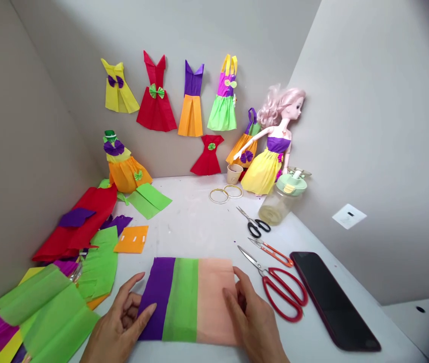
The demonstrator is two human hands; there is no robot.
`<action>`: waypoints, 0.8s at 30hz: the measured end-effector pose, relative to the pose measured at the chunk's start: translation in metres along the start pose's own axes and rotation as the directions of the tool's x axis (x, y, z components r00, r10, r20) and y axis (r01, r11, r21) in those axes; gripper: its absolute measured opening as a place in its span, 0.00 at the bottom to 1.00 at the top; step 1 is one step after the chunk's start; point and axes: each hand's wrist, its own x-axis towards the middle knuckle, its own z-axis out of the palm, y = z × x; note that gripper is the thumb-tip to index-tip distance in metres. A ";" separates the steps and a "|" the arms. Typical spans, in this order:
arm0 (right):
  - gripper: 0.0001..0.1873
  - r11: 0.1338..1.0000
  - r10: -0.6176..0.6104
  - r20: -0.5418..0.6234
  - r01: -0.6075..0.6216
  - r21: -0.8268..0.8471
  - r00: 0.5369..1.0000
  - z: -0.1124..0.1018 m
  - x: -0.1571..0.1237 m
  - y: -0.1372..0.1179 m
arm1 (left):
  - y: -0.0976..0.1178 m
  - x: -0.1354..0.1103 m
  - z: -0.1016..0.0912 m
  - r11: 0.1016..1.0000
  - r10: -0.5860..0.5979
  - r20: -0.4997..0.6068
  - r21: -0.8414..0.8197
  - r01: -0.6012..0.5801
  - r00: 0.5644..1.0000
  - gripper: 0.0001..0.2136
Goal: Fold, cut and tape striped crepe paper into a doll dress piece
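Observation:
A flat sheet of crepe paper (190, 297) lies on the white table near me, striped purple, green and peach from left to right. My left hand (121, 320) rests at its purple edge, fingers spread and slightly curled, thumb touching the paper. My right hand (250, 315) lies on the peach edge, fingers flat and pressing it down. Neither hand holds anything.
Red-handled scissors (278, 285), small orange scissors (271, 250), black scissors (254, 223) and a dark phone (331, 300) lie right. Crepe paper pieces (55, 302) pile left. Paper dresses (156, 96) hang on the wall; a doll (273, 146), jar (280, 201), two rings (225, 193) stand behind.

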 end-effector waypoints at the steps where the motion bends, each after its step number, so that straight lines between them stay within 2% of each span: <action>1: 0.25 0.999 -0.018 -0.021 0.018 -0.040 1.000 0.001 0.000 0.001 | -0.001 -0.001 -0.002 0.999 0.009 0.006 0.054 -0.009 1.000 0.31; 4: 0.25 0.988 -0.085 -0.043 0.079 -0.134 0.995 0.003 0.000 0.002 | -0.002 -0.005 -0.007 0.983 0.036 0.016 0.180 -0.039 0.999 0.30; 10: 0.25 0.956 -0.184 -0.065 0.164 -0.243 0.981 0.008 0.003 0.004 | -0.011 -0.011 -0.008 0.955 0.109 0.026 0.275 -0.112 0.994 0.29; 15: 0.25 0.943 -0.170 -0.051 0.147 -0.299 0.984 0.010 0.004 0.005 | -0.020 -0.014 -0.003 0.934 0.168 0.018 0.317 -0.165 0.986 0.25; 24: 0.25 0.942 -0.134 0.000 0.127 -0.310 0.991 0.011 0.004 0.004 | -0.023 -0.016 -0.001 0.869 0.235 0.027 0.441 -0.222 0.972 0.25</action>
